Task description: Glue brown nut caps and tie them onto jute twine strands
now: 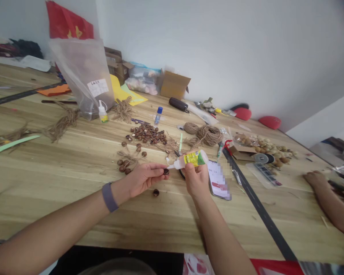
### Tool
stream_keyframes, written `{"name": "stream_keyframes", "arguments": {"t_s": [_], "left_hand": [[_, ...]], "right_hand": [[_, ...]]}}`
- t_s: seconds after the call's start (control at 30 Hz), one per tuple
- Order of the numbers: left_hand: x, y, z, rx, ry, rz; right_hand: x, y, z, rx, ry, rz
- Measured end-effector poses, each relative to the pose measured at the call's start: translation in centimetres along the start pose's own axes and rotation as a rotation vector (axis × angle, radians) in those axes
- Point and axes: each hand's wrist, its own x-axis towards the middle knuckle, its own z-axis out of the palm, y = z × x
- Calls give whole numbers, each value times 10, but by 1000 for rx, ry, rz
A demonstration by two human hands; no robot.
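Note:
Between the thumb and fingers of my left hand (146, 176) is a small brown nutshell half (166, 172), its hollow side showing. My right hand (197, 177) is wrapped round a white glue bottle (195, 158) with a yellow and green label. The bottle is tilted, its nozzle at the rim of the shell; whether glue is coming out is too small to see. Another shell half (156, 193) lies on the table just below my left hand. Beyond my hands is a heap of brown shells (149, 134), with several more beside some twine (129, 157).
A phone (219, 180) lies right of my right hand, near a dark strip (255, 206) across the table. Scissors (182, 174) lie partly hidden behind the bottle. Farther back are twine coils (209, 135), a second glue bottle (103, 112) and a glue stick (158, 115). Another person's arm (329, 198) rests at right.

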Motion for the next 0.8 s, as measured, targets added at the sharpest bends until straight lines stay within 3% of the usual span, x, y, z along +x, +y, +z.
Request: {"name": "stream_keyframes", "arguments": {"t_s": [0.53,0.8], "left_hand": [[2,-2,-3,27,-45,1],[2,-3,-2,-3,-13,1]], "right_hand": [[-5,-1,4,34,-80,-19],[-4,-2,2,12,-58,-10]]}}
